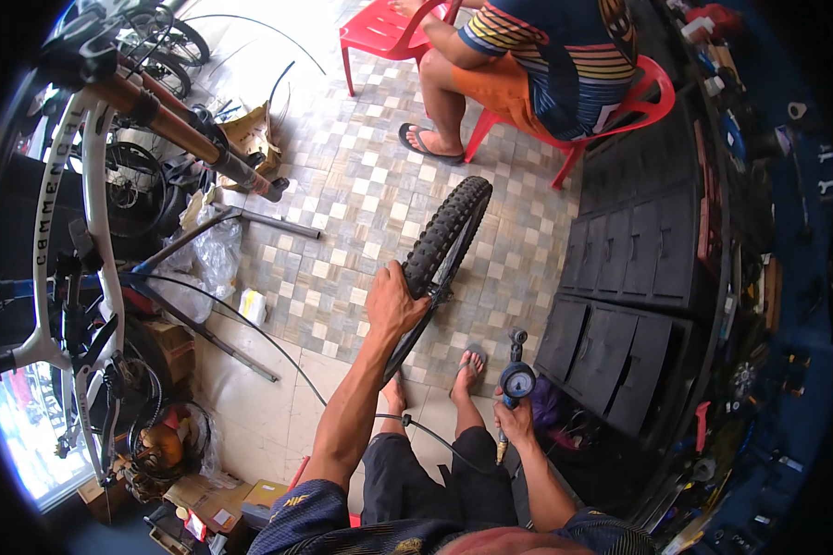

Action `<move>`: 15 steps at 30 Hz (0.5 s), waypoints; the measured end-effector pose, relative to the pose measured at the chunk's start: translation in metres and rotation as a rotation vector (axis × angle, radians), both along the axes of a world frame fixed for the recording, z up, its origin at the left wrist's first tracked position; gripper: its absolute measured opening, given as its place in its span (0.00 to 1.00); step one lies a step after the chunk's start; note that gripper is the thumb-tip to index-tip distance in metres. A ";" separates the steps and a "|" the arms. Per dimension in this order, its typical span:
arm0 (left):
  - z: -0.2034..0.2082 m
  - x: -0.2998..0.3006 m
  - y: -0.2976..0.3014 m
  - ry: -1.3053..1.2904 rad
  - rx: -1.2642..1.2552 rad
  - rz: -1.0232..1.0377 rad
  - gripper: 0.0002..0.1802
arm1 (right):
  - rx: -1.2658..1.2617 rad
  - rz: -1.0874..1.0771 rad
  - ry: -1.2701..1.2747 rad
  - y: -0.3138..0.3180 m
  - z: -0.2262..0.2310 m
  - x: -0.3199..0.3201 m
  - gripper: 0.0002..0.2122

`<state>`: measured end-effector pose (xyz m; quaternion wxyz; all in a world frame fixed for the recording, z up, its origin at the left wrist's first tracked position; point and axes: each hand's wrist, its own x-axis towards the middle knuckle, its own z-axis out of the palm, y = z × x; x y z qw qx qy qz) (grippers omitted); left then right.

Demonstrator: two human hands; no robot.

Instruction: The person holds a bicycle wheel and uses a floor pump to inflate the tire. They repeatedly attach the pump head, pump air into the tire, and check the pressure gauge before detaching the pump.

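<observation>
A bicycle wheel with a black knobby tyre [441,227] stands upright on the floor in front of me. My left hand [396,301] is closed over the near top of the tyre, thumb along its right side. To the right of the wheel, my right hand [516,421] is wrapped round the handle of a tyre inflator with a round dial gauge [517,380]. The inflator's head points away from me, and a brass-coloured fitting shows below my hand. A thin black hose [287,359] runs from the left side toward my lap.
A white bicycle frame [95,185] with a brown-stanchioned fork hangs at the left. Metal tubes, plastic bags and cardboard boxes [215,499] lie below it. Black drawers [611,356] line the right side. Ahead, a person [551,69] sits on a red chair [652,102].
</observation>
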<state>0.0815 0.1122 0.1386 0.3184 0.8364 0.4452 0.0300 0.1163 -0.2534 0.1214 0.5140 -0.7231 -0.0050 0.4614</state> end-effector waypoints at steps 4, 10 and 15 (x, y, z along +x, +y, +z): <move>-0.001 0.009 0.001 0.016 -0.018 0.004 0.34 | 0.001 0.043 -0.036 -0.005 -0.003 0.005 0.11; -0.002 0.002 0.016 0.034 -0.048 0.017 0.34 | -0.029 0.051 -0.112 -0.002 -0.022 0.016 0.11; -0.019 -0.016 0.034 0.052 -0.055 0.070 0.33 | 0.053 0.207 -0.324 0.039 -0.035 0.035 0.23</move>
